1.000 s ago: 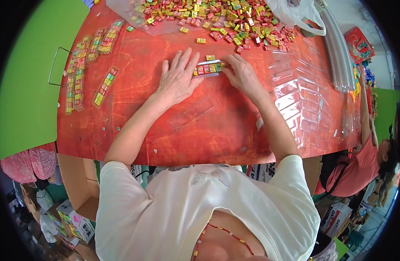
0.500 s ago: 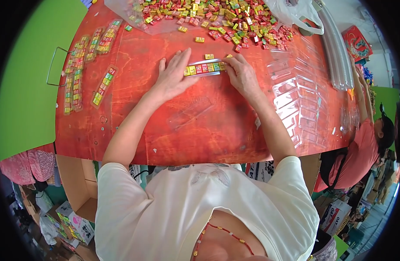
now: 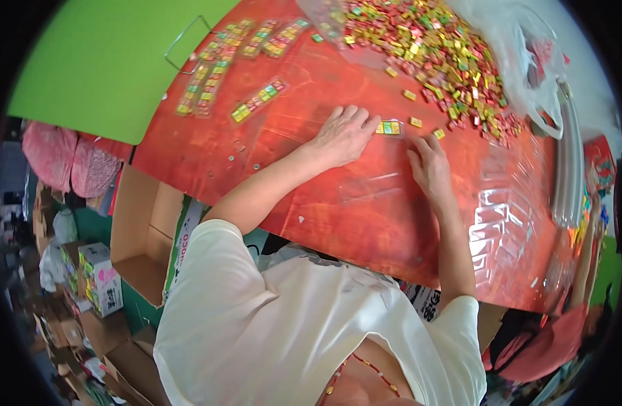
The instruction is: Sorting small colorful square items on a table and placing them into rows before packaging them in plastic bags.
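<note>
A short row of small yellow and green boxes (image 3: 389, 127) lies in a thin metal channel on the red table, its left part hidden beneath my left hand (image 3: 346, 137). The bent fingers of that hand are closed over the row. My right hand (image 3: 431, 169) is apart from the right end, thumb and fingers separated, with nothing visible in them. Beyond it lie a loose yellow box (image 3: 416, 122) and another yellow box (image 3: 439, 134).
A large heap of small coloured boxes (image 3: 426, 47) spreads at the far side beside a clear plastic bag (image 3: 527, 68). Filled clear strips (image 3: 258, 100) lie at the left. Empty clear trays (image 3: 497, 223) and a stack of clear plastic (image 3: 568, 162) are at the right.
The view has turned, shifting the table. My left hand now covers more of the row. My right hand has come away from the row's right end.
</note>
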A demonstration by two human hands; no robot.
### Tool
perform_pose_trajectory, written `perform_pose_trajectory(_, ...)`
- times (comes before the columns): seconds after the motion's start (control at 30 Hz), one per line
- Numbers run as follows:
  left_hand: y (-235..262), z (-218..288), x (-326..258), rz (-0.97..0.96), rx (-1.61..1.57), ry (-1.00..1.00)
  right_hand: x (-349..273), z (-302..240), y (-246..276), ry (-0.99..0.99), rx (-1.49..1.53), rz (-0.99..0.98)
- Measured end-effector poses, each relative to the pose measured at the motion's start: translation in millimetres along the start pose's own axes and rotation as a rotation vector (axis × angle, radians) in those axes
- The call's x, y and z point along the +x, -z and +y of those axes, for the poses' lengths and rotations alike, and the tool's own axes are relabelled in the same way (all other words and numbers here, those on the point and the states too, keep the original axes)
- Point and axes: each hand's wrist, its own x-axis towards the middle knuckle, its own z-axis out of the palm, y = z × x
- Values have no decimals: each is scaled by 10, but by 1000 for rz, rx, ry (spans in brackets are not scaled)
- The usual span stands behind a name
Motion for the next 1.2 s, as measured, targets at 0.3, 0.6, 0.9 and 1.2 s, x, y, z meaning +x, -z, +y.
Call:
perform_pose_trajectory(0.3, 681, -775, -821, 220, 329, 371, -202, 33, 145, -51, 13, -8)
perform_pose_trajectory(0.6, 587, -1067, -1072, 69, 523, 558, -333, 9, 125, -99, -62, -33)
perform_pose_trajectory(0.9, 737, -1069, -872, -27, 793, 667, -671, -696, 219, 115, -167, -202)
perform_pose_trajectory(1.2, 302, 138, -296, -114, -72, 62, -712, -486, 39, -83, -395, -19)
